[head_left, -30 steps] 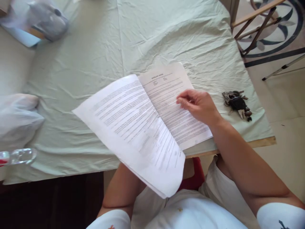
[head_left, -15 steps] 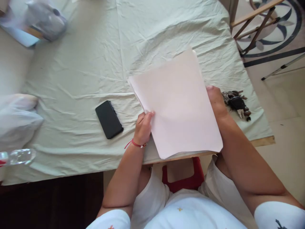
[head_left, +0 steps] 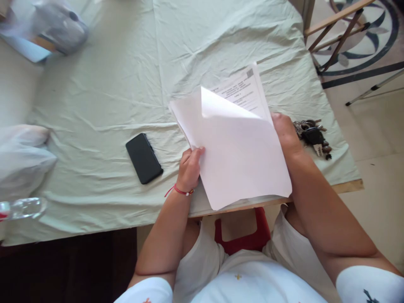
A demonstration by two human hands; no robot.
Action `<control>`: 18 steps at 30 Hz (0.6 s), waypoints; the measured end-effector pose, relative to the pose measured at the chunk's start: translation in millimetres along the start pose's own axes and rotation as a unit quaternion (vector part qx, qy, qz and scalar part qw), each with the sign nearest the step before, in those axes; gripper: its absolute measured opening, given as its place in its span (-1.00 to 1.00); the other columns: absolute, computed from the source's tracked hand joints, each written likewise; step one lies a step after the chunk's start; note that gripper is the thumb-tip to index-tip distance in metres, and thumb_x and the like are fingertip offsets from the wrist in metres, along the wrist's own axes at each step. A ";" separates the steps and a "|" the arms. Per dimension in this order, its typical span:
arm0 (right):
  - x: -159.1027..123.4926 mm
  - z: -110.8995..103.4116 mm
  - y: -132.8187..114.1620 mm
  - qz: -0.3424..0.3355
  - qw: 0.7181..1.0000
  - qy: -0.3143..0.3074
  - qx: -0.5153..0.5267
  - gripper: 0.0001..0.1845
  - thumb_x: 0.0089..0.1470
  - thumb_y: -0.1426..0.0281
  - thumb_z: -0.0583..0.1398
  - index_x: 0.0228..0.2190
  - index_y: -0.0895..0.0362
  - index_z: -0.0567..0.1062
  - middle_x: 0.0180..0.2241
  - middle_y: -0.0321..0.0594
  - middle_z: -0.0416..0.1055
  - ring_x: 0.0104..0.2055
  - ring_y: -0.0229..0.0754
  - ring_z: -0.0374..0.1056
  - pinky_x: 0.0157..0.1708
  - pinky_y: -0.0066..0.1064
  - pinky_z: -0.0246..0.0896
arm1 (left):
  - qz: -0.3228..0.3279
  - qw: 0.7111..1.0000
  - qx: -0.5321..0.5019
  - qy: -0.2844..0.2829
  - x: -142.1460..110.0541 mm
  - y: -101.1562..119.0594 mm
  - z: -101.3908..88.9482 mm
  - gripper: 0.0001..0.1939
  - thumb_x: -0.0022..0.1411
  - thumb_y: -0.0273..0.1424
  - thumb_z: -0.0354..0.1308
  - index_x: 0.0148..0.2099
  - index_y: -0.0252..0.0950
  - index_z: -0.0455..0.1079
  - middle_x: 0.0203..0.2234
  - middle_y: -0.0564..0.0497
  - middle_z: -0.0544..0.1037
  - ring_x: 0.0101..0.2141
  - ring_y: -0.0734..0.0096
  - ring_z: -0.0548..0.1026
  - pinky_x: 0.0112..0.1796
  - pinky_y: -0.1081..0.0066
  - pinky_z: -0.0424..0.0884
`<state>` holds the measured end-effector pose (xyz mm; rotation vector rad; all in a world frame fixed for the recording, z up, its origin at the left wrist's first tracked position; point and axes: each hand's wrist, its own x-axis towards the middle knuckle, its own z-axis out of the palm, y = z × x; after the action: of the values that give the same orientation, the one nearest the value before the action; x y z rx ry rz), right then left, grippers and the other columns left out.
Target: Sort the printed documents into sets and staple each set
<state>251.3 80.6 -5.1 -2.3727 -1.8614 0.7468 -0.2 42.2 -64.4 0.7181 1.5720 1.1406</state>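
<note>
A stack of white paper sheets [head_left: 240, 155] lies on the pale green tablecloth [head_left: 126, 84] near the table's front edge. My left hand [head_left: 189, 168], with a red thread at the wrist, pinches the stack's left edge. My right hand [head_left: 284, 132] grips the right edge, its fingers tucked under the top sheet. The top sheet's far corner is bent up and back, baring a printed page [head_left: 244, 90] beneath. A black phone [head_left: 144, 158] lies face down to the left of my left hand.
A bunch of keys [head_left: 312, 136] lies by my right hand near the table's right edge. A clear bottle [head_left: 22, 207] and a white bag [head_left: 22, 155] sit at the left, a grey bag [head_left: 59, 25] at the far left corner. A red stool [head_left: 243, 240] shows under the table.
A second ago my right hand rested on open printed pages. The sheets were then closed into a blank-faced stack, uncovering the phone. Now the top sheet's far corner is lifting.
</note>
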 end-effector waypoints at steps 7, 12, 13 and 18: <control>-6.8 -3.5 20.1 -0.181 0.951 0.026 0.250 -0.75 0.15 0.16 0.25 -0.38 0.08 0.55 -0.30 -0.19 0.56 -0.13 0.00 0.49 -0.20 -0.29 0.34 | 0.006 1.000 -0.011 -0.006 -2.6 4.0 2.9 -0.59 -0.19 -0.15 0.45 -0.41 -0.33 0.43 -0.40 -0.04 0.52 -0.35 0.33 0.46 -0.36 0.38 0.40; -15.7 -6.8 23.9 -0.185 0.889 -0.065 0.414 -0.60 0.07 -0.04 0.27 -0.36 0.05 0.50 -0.43 -0.25 0.41 -0.30 -0.10 0.40 -0.37 -0.30 0.34 | 0.005 1.000 -0.009 -0.011 -2.7 2.6 2.7 -0.58 -0.17 -0.13 0.45 -0.38 -0.34 0.45 -0.39 -0.05 0.50 -0.36 0.33 0.44 -0.36 0.36 0.38; -17.2 -6.1 21.9 -0.184 0.878 -0.068 0.436 -0.60 0.08 -0.04 0.27 -0.37 0.04 0.48 -0.44 -0.26 0.38 -0.33 -0.12 0.39 -0.38 -0.30 0.33 | 0.007 1.000 -0.003 -0.002 -2.2 2.1 2.5 -0.58 -0.17 -0.13 0.45 -0.40 -0.33 0.43 -0.39 -0.04 0.49 -0.35 0.33 0.43 -0.35 0.37 0.37; -22.4 10.7 2.6 -0.300 0.731 -0.134 0.598 -0.66 0.00 0.09 0.38 -0.39 0.04 0.45 -0.24 -0.24 0.45 -0.19 -0.13 0.45 -0.13 -0.23 0.43 | 0.003 1.000 0.022 0.006 -0.8 2.1 1.1 -0.57 -0.13 -0.13 0.44 -0.41 -0.32 0.36 -0.38 0.00 0.44 -0.33 0.34 0.41 -0.36 0.38 0.34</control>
<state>245.7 56.4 -7.6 -0.8273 -1.2933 1.5530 0.9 42.6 -62.2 0.7470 1.6108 1.1208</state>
